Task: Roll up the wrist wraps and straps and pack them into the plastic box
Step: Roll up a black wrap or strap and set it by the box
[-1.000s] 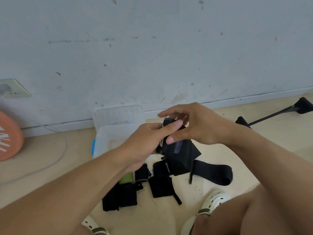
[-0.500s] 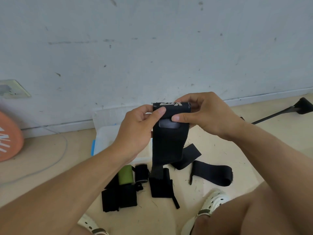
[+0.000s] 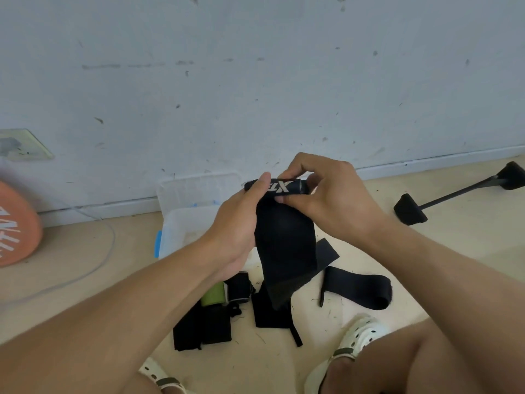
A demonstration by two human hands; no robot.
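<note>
A black wrist wrap [image 3: 285, 240] with white lettering hangs in the air in front of me, its top end turned over into a small roll. My left hand [image 3: 235, 223] pinches the roll's left end and my right hand [image 3: 326, 200] pinches its right end. Behind my hands the clear plastic box [image 3: 181, 223] stands open against the wall, its lid leaning up. On the floor lie a looped black strap [image 3: 358, 285], a flat black wrap [image 3: 270, 311], a green roll [image 3: 213, 294], a small black roll [image 3: 240, 287] and more black wraps [image 3: 201, 328].
An orange disc [image 3: 14, 223] sits at the far left by a wall socket [image 3: 22, 145], with a thin cable [image 3: 85, 268] looping over the floor. A black bar with foot pads [image 3: 454, 194] lies at the right. My white sandals [image 3: 360, 336] rest near the wraps.
Both hands lifted the wrap from low by the box, let it hang straight, and have turned its top end further into a roll.
</note>
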